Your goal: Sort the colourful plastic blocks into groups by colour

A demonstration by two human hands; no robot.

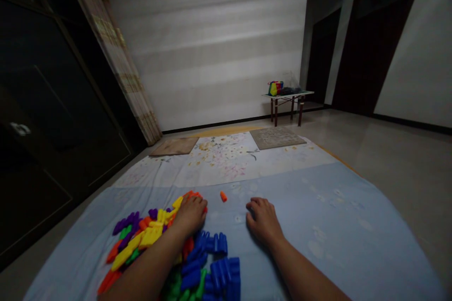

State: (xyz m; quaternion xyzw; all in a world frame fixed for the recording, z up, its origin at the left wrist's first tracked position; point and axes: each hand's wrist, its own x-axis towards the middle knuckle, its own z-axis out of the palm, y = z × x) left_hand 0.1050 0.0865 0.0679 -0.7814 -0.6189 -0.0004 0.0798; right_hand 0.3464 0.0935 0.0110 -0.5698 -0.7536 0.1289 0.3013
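My left hand (pixel 192 215) lies on the right edge of a heap of coloured plastic toy pieces, its fingers curled over orange pieces (pixel 190 194) that stick out past the fingertips. Beneath and beside that forearm are yellow pieces (pixel 151 235), purple pieces (pixel 129 222) and green ones. Several blue finger-shaped pieces (pixel 221 272) lie just right of the left forearm. One small orange piece (pixel 223 196) sits alone on the cloth between the two hands. My right hand (pixel 263 219) rests on the light blue cloth, fingers loosely bent and apart, holding nothing.
A flowered blue and white cloth (pixel 310 207) covers the rounded table. At its far end lie a brown board (pixel 174 146) and a grey patterned board (pixel 277 138). A small table (pixel 287 94) with a colourful bag (pixel 275 88) stands by the wall. Dark cabinets (pixel 52 103) are at left.
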